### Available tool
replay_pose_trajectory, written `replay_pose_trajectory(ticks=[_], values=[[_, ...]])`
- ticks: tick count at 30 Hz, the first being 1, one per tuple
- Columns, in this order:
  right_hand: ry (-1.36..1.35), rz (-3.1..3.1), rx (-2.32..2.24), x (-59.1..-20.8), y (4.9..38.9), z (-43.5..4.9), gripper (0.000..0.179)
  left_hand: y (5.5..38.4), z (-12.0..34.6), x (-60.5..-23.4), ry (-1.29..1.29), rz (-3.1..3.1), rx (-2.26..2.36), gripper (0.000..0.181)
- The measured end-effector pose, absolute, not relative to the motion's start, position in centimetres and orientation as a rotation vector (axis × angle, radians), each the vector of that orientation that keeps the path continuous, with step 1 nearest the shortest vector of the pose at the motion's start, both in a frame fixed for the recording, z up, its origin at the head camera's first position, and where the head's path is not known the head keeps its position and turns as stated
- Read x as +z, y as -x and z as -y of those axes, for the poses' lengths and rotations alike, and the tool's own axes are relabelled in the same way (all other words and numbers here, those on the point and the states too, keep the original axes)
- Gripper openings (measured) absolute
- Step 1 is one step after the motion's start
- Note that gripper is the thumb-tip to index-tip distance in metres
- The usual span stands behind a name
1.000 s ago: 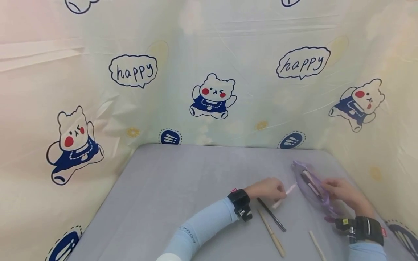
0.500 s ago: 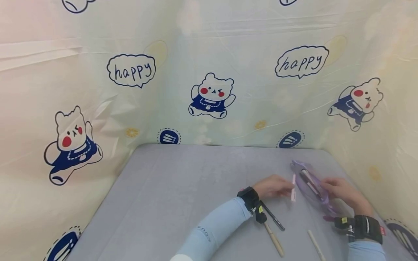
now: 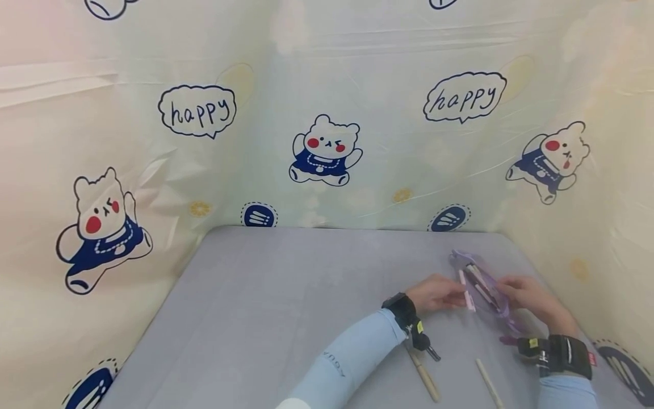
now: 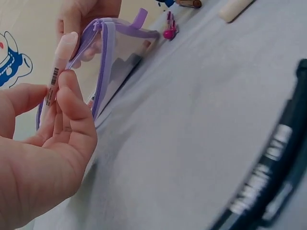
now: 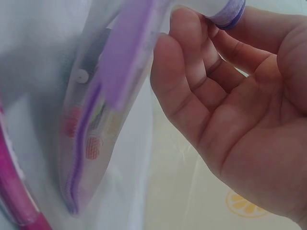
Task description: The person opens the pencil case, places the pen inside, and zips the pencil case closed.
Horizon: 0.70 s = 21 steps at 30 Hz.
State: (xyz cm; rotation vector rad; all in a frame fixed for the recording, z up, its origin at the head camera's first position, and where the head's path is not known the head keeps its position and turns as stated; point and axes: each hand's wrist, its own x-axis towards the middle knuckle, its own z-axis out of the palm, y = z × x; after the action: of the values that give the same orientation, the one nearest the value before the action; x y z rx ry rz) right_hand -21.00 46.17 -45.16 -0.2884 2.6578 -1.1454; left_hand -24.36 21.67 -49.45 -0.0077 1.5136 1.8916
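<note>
Beside the mouth of the pouch (image 4: 106, 62), above the grey surface (image 3: 286, 295), we saw the pink pen (image 4: 61, 57) pinched between the thumb and fingers of the left hand (image 3: 434, 292); whether it touched the rim we could not tell. The right hand (image 3: 526, 295) gripped the pouch's right edge between thumb and fingers.

We judged the soft rim the likeliest source of trouble: had the right hand's pinch slackened, the mouth could have folded inward and the pen snagged on the zip. The pen's smooth, round barrel could also have turned or slid, since only fingertips seemed to steady it. A dip of the left wrist, with the camera box hanging from it, might have rolled the black pen (image 3: 434, 353) just below.

The pouch was thin, cloudy film edged in purple, with slender items showing inside. The pink pen had a pale, translucent end and a barcode on its barrel. Farther out, we noted the slim tan pen (image 3: 423, 376), the plain cream stick (image 3: 489, 383) and, near the right wrist, the glossy magenta pen (image 5: 15, 177). The surface looked matte and faintly creased; behind it hung a printed sheet (image 3: 378, 142).
</note>
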Motion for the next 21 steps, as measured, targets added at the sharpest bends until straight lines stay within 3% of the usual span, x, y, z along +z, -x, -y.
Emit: replay_pose_trajectory(ticks=[21], values=[[0.312,-2.671,-1.147,-45.3,20.9,-46.1,0.033,25.5,-24.5,-49.0,0.078,-1.507,1.947,0.006]])
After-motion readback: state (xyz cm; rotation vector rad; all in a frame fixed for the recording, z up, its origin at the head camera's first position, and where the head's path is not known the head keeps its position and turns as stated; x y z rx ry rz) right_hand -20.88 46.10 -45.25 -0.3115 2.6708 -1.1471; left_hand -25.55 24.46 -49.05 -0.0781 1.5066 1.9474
